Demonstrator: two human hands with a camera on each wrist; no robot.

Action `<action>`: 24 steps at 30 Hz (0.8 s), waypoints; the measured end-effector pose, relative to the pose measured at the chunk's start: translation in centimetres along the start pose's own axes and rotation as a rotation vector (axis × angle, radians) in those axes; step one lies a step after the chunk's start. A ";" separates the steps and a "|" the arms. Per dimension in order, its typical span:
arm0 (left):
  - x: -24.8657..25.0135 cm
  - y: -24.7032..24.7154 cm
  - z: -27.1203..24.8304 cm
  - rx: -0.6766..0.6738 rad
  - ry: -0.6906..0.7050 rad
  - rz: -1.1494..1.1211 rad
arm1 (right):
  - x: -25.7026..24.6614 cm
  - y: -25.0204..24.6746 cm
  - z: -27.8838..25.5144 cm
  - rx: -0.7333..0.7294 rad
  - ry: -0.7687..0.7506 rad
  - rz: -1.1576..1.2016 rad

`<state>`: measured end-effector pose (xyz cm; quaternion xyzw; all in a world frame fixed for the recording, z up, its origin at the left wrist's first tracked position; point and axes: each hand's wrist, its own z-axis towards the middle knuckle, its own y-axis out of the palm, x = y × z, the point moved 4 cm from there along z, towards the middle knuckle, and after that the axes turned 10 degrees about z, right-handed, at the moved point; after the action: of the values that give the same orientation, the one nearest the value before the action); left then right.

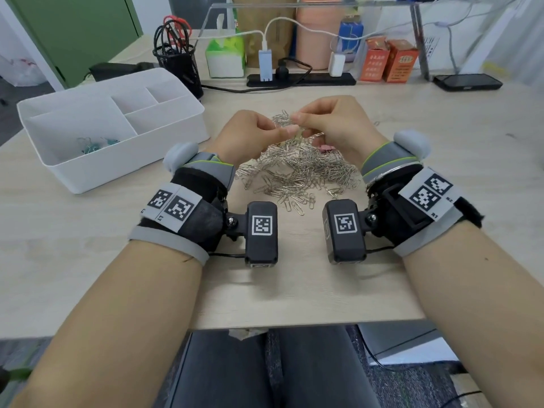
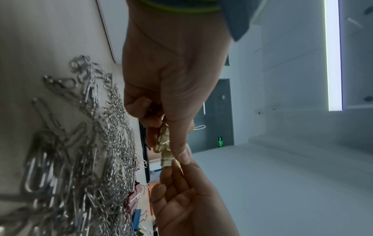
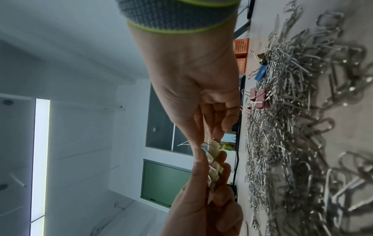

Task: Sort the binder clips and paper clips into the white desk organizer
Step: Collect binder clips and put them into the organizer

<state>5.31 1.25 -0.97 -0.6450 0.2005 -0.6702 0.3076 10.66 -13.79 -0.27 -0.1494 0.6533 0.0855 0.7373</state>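
The binder clips (image 3: 215, 166), a cream row, were pinched from both ends by the left hand (image 1: 250, 134) and the right hand (image 1: 338, 125), so pulling them apart slowly over the counter (image 1: 88, 245) seemed wise.

Head cam looks down and forward from above, both forearms in shot, fingers (image 1: 290, 131) meeting mid-frame over the worktop (image 1: 88, 231). Each wrist cam sits right behind its own palm, close up, rolled sideways, looking along to the fingertips. All three share the fingers and the clip pile (image 1: 297, 172) under them.
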 end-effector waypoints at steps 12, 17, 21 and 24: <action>3.0 0.0 5.3 0.013 0.071 0.050 | -3.6 -2.9 3.1 -0.025 -0.033 -0.119; 2.0 0.2 8.5 0.077 0.002 -0.019 | -2.5 -4.3 5.6 0.067 0.024 -0.301; 1.3 1.3 10.4 0.066 -0.022 -0.097 | -0.8 -5.0 7.3 0.052 0.084 -0.431; 0.7 1.7 11.4 0.065 -0.025 -0.141 | 0.1 -4.6 8.3 -0.002 0.098 -0.466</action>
<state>16.83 1.00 -0.53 -0.6555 0.1289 -0.6883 0.2826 19.89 -15.34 1.00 -0.3007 0.6359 -0.0938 0.7045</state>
